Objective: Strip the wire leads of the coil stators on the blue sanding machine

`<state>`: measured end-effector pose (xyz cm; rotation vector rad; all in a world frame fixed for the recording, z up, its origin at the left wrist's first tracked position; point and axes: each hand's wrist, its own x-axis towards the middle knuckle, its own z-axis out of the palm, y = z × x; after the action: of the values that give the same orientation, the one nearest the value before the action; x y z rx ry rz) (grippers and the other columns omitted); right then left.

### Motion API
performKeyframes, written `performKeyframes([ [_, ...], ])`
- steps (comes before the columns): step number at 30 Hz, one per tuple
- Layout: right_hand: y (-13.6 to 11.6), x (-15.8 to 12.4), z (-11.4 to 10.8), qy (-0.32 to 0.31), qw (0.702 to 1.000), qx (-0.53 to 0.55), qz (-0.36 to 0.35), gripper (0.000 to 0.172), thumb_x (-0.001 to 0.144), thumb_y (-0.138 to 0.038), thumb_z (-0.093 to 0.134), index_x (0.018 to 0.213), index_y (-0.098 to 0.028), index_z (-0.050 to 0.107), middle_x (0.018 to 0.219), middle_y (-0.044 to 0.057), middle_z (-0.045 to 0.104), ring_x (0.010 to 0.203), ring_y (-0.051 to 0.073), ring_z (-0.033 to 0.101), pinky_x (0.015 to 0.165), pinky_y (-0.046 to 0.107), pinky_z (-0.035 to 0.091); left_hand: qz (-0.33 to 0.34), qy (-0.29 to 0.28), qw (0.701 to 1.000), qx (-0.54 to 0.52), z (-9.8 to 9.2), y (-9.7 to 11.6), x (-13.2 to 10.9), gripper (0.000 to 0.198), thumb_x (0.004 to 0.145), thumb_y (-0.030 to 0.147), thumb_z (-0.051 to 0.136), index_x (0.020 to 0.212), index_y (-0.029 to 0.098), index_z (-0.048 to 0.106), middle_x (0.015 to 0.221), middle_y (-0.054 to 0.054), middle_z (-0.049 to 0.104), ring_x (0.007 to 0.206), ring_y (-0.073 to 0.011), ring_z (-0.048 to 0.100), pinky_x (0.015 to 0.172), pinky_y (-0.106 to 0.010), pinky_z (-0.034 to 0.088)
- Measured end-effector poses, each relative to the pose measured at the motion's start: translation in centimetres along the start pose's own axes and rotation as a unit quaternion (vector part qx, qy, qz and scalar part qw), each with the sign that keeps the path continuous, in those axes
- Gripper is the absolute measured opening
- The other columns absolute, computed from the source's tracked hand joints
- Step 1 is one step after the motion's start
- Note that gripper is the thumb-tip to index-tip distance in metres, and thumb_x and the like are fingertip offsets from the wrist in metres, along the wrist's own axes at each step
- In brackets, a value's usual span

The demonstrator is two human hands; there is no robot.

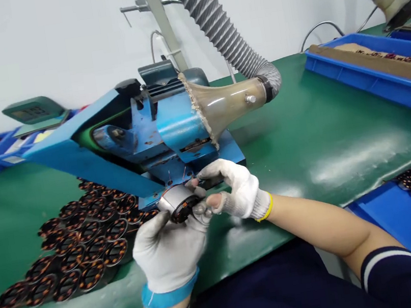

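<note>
Fingers, left (pixel 156 225): closed around stator (pixel 176 196) (nearer hand).
Fingers, right (pixel 218 166): half curled, just right of stator; grip cannot be told.
Stator place: left hand, before machine (pixel 179 122).
Stator axis: tilted, open end facing front.

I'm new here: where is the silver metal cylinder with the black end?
In the head view, the cylinder sits left of centre, in the white-gloved left hand, by the gloved right hand and blue metal machine.

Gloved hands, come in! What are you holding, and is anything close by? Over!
Left hand gripping silver cylinder. Right hand close beside it, contact unclear. Blue machine just beyond; copper-wound rings crowd the left.
</note>
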<state>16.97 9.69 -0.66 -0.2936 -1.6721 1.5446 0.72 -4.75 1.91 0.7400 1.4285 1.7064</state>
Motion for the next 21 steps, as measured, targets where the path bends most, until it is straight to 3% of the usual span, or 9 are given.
performKeyframes([
  [3, 0.7, -0.4, 0.6, -0.006, 1.000, 0.002, -0.014, 0.089, 0.079, -0.083, 0.118, 0.135, -0.023, 0.083, 0.128, 0.015, 0.097, 0.115, 0.037, 0.097, 0.104, 0.051, 0.085, -0.101, -0.003, 0.983, -0.155, -0.9, 1.3, -0.9, 0.058, 0.085, 0.057, 0.088, 0.140, 0.039, 0.090, 0.138, -0.013, 0.093, 0.118, -0.0410, 0.091, 0.080, -0.051, 0.083],
  [5, 0.9, -0.8, 0.8, 0.001, 1.000, -0.011, -0.026, 0.085, 0.084, -0.081, 0.116, 0.136, -0.022, 0.084, 0.127, 0.015, 0.096, 0.112, 0.037, 0.097, 0.102, 0.051, 0.084, -0.131, -0.004, 0.966, -0.222, -1.7, 1.8, -1.4, 0.061, 0.078, 0.050, 0.091, 0.138, 0.037, 0.088, 0.138, -0.012, 0.093, 0.106, -0.0347, 0.089, 0.072, -0.042, 0.079],
  [12, 0.5, -1.6, 1.0, 0.026, 0.998, -0.044, -0.039, 0.071, 0.095, -0.075, 0.111, 0.134, -0.021, 0.088, 0.120, 0.014, 0.094, 0.104, 0.033, 0.095, 0.103, 0.050, 0.084, -0.193, -0.008, 0.933, -0.302, -4.9, 3.3, -3.3, 0.064, 0.068, 0.044, 0.099, 0.128, 0.025, 0.087, 0.126, -0.014, 0.092, 0.077, -0.0182, 0.076, 0.071, -0.031, 0.074],
  [14, 0.2, -1.7, 1.2, 0.035, 0.998, -0.048, -0.036, 0.069, 0.094, -0.076, 0.111, 0.131, -0.022, 0.089, 0.114, 0.013, 0.093, 0.099, 0.031, 0.094, 0.098, 0.049, 0.084, -0.177, 0.010, 0.939, -0.294, -5.4, 3.5, -4.1, 0.062, 0.066, 0.044, 0.103, 0.123, 0.024, 0.088, 0.126, -0.014, 0.092, 0.077, -0.0184, 0.077, 0.072, -0.032, 0.074],
  [17, -0.5, -1.8, 1.6, 0.054, 0.997, -0.051, -0.019, 0.063, 0.097, -0.076, 0.108, 0.125, -0.023, 0.090, 0.106, 0.011, 0.093, 0.090, 0.030, 0.093, 0.080, 0.043, 0.082, -0.105, 0.081, 0.966, -0.223, -7.0, 3.1, -5.4, 0.058, 0.068, 0.046, 0.107, 0.120, 0.027, 0.090, 0.130, -0.014, 0.094, 0.095, -0.0286, 0.087, 0.077, -0.038, 0.078],
  [19, -0.9, -1.9, 1.7, 0.069, 0.996, -0.059, -0.016, 0.058, 0.101, -0.076, 0.105, 0.122, -0.023, 0.090, 0.104, 0.011, 0.093, 0.088, 0.030, 0.093, 0.076, 0.041, 0.081, -0.045, 0.145, 0.981, -0.122, -9.9, 2.7, -5.9, 0.063, 0.065, 0.044, 0.112, 0.122, 0.028, 0.092, 0.132, -0.012, 0.095, 0.109, -0.0341, 0.090, 0.088, -0.042, 0.080],
  [21, -1.4, -2.0, 1.8, 0.081, 0.994, -0.068, -0.028, 0.055, 0.104, -0.075, 0.103, 0.120, -0.024, 0.090, 0.103, 0.011, 0.093, 0.087, 0.029, 0.094, 0.078, 0.042, 0.082, -0.005, 0.206, 0.978, 0.012, -14.4, 2.8, -6.0, 0.074, 0.057, 0.038, 0.118, 0.126, 0.026, 0.092, 0.131, -0.011, 0.096, 0.115, -0.0343, 0.089, 0.097, -0.041, 0.079],
])
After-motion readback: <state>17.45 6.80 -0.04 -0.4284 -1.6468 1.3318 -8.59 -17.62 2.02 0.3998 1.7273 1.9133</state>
